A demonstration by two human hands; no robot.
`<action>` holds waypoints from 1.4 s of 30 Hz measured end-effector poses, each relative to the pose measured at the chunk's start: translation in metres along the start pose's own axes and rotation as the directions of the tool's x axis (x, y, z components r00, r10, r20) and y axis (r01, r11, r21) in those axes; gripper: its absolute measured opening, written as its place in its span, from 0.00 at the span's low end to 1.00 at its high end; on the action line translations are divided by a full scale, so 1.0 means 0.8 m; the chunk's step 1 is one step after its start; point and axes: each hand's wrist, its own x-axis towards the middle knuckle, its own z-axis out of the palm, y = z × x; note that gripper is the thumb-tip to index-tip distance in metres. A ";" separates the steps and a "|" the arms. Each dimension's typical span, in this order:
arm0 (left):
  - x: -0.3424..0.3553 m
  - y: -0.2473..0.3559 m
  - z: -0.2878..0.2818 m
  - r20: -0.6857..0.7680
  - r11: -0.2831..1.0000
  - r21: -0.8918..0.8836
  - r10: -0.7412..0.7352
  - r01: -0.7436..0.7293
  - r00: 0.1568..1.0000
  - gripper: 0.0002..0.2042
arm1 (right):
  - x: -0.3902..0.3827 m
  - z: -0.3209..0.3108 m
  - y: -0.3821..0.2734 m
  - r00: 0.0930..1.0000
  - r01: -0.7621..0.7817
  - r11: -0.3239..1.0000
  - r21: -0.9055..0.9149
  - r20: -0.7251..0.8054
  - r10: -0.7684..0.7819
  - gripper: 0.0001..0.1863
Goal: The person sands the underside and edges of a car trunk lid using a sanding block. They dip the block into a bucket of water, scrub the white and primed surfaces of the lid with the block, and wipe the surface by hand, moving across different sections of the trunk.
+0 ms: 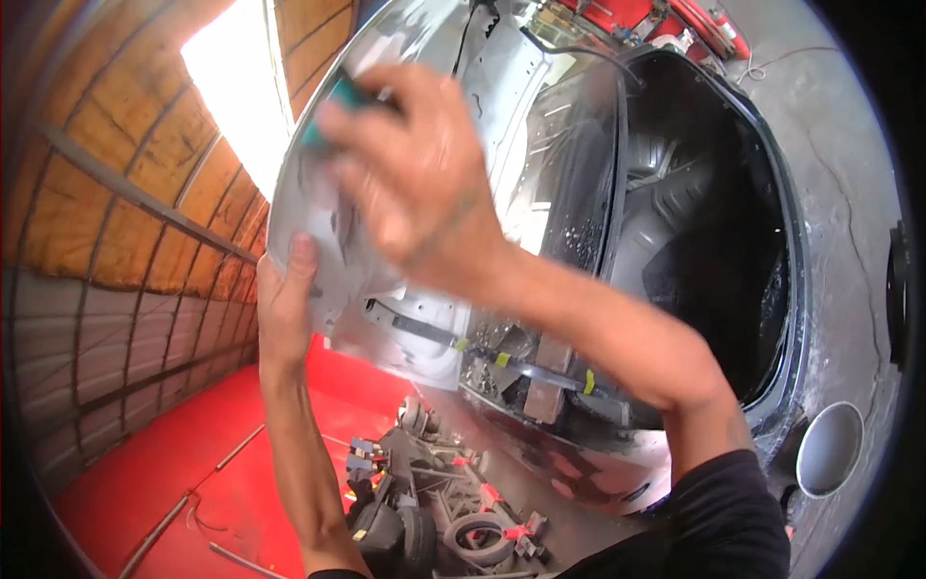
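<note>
My right hand is blurred by motion, its fingers closed round a small green block against the upper part of a raised grey-white car panel. The panel is patchy and smeared on its surface. Lower down, my left hand grips the panel's left edge, with the thumb on the near face and the other fingers hidden behind. My right forearm crosses in front of the car body, hiding part of it.
A dark opening in the car body lies to the right. A dark strip with yellow tape runs below the panel. Wheeled equipment with a tyre stands on the floor near a red surface. A round grey-faced object is at lower right.
</note>
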 end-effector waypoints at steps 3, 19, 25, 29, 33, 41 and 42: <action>-0.001 0.003 0.005 0.009 1.000 -0.001 -0.022 0.022 1.000 0.34 | 0.019 0.005 0.055 0.998 0.042 0.993 -0.113 -0.042 -0.047 0.14; 0.001 0.001 0.008 -0.060 0.998 -0.028 -0.053 0.052 0.997 0.41 | 0.017 -0.009 0.022 0.993 -0.117 0.991 0.060 0.032 0.115 0.11; 0.004 0.000 0.007 -0.046 0.995 0.019 -0.092 0.093 0.995 0.40 | 0.021 0.001 0.048 0.996 -0.091 0.986 -0.139 -0.004 0.091 0.15; -0.004 0.006 0.015 -0.130 0.997 0.063 0.045 -0.037 0.990 0.38 | 0.019 -0.005 0.029 0.998 0.021 0.997 -0.075 0.054 -0.017 0.16; 0.004 0.008 0.010 -0.060 0.999 0.032 -0.006 0.008 0.998 0.38 | 0.037 0.004 0.055 0.981 -0.190 0.968 -0.166 -0.079 0.179 0.15; 0.006 0.008 0.011 -0.027 1.000 -0.004 0.009 -0.009 1.000 0.39 | 0.033 -0.011 0.055 0.995 0.045 0.983 -0.178 0.091 -0.030 0.15; 0.005 0.009 0.013 -0.037 1.000 0.016 -0.003 0.004 0.999 0.39 | 0.026 -0.006 0.050 0.999 -0.019 0.982 -0.186 0.040 0.027 0.15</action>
